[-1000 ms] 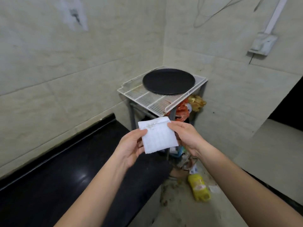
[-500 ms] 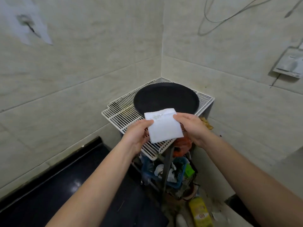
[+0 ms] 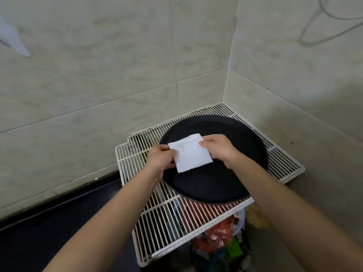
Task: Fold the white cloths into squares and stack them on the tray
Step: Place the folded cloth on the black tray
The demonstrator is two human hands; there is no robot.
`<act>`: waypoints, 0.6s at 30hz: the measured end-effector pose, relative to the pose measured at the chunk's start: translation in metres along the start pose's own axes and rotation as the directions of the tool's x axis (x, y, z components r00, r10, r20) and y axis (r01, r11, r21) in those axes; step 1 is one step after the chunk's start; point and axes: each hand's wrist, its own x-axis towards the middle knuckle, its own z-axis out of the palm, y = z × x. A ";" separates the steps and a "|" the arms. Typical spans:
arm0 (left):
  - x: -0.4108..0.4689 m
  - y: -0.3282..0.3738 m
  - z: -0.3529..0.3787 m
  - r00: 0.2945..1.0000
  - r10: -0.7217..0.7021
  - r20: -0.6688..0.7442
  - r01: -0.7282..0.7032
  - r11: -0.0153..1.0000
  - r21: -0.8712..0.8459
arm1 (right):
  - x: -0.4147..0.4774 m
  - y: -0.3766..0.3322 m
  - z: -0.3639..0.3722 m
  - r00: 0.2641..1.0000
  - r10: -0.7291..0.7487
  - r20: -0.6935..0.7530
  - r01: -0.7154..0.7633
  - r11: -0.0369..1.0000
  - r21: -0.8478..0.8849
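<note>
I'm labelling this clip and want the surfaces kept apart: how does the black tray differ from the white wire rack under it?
The tray is round, solid and black; the wire rack is rectangular, open-barred and white. The tray lies on the rack, while the rack sits in the wall corner with clutter visible through its bars. The tray is also smaller, leaving rack bars showing around it. Both lie flat, and neither has a cloth resting on it yet.
</note>
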 end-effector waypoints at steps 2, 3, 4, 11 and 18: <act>0.011 -0.002 0.000 0.997 0.020 -0.079 -0.016 0.999 0.052 | 0.017 0.000 0.001 0.999 0.007 0.034 -0.005 0.999 -0.039; 0.015 -0.004 -0.001 0.993 0.033 -0.113 -0.022 0.995 0.097 | 0.023 0.000 0.002 0.999 0.009 0.051 -0.007 0.998 -0.057; 0.019 -0.006 -0.003 0.989 0.043 -0.141 -0.022 0.989 0.148 | 0.029 0.002 0.004 0.998 0.013 0.067 -0.008 0.997 -0.079; 0.021 -0.008 -0.003 0.980 0.167 -0.109 -0.072 0.806 0.587 | 0.036 0.009 0.008 0.997 -0.048 0.065 0.064 0.956 -0.287; 0.015 -0.014 0.002 0.951 0.310 -0.012 -0.142 0.470 0.871 | 0.029 0.017 0.002 0.955 -0.273 0.116 0.278 0.687 -0.671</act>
